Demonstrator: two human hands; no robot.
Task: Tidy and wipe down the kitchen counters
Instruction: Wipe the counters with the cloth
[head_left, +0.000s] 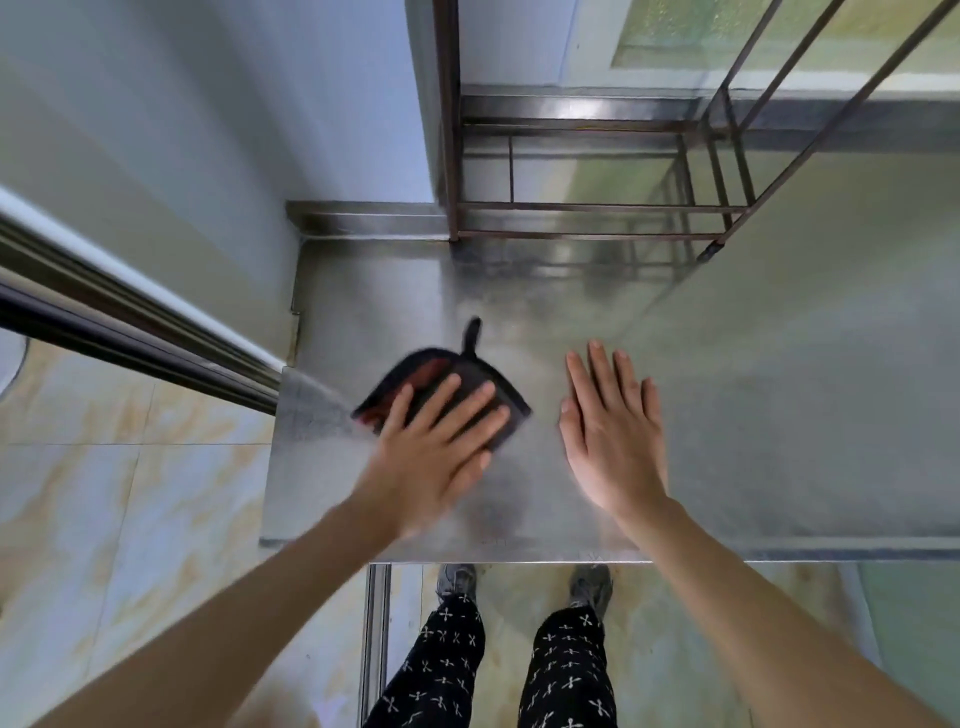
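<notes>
A dark folded cloth (426, 371) with a red inner face and a small hanging loop lies on the stainless steel counter (753, 415). My left hand (441, 447) presses flat on top of the cloth, fingers spread, near the counter's left end; the hand and cloth are blurred. My right hand (613, 436) rests flat and empty on the bare steel just to the right of the cloth, fingers apart.
A brown metal rack frame (597, 208) stands at the back of the counter against the wall. A sliding door rail (145, 332) runs along the left. Tiled floor (130, 493) lies beyond the counter's left and front edges, with my legs and shoes below.
</notes>
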